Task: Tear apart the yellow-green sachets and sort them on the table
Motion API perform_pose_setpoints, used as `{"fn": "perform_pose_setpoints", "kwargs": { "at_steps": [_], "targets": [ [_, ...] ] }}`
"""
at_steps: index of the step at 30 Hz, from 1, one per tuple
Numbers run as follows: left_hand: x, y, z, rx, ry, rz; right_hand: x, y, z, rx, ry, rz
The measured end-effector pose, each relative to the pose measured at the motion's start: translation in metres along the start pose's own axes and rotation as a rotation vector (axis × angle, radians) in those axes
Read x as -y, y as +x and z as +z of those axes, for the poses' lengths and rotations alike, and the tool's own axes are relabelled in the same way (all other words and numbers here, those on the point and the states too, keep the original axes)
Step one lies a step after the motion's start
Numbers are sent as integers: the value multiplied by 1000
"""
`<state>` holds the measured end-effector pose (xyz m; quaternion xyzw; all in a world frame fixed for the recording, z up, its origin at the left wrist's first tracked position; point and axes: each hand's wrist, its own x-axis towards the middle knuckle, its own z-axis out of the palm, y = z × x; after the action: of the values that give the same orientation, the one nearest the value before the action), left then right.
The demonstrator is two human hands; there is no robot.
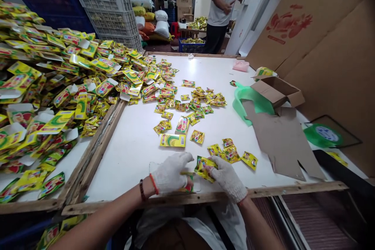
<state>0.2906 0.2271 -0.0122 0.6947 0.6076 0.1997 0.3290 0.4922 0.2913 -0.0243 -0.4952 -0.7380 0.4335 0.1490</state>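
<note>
White gloves cover both my hands at the near edge of the white table. My left hand (172,172) is closed over a small printed box (189,188), mostly hidden below it; a pale flap shows on its right. In my right hand (230,179) a yellow candy packet (205,168) is pinched between thumb and fingers, just right of that box. Beyond my right hand lie several similar packets (231,154). Straight ahead of my left hand rest a yellow flat box (172,140), a green-and-red box (182,125) and a single packet (197,137).
A large heap of yellow boxes and packets (67,74) fills the left, past a wooden strip (99,144). On the right are cut cardboard (278,140), an open carton (279,90), green plastic (249,101) and a tape roll (324,134). A person (222,4) stands beyond the table.
</note>
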Motion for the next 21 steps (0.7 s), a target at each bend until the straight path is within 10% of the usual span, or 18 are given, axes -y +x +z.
{"fn": "perform_pose_setpoints", "kwargs": {
  "at_steps": [5,12,21],
  "targets": [
    [5,-18,5,38,444,88,-18,-6,-5,-51,13,89],
    [11,-7,22,-98,424,-129,-5,-2,13,-85,9,73],
    [8,-14,21,-101,289,43,7,0,3,183,-157,-70]
  ]
}}
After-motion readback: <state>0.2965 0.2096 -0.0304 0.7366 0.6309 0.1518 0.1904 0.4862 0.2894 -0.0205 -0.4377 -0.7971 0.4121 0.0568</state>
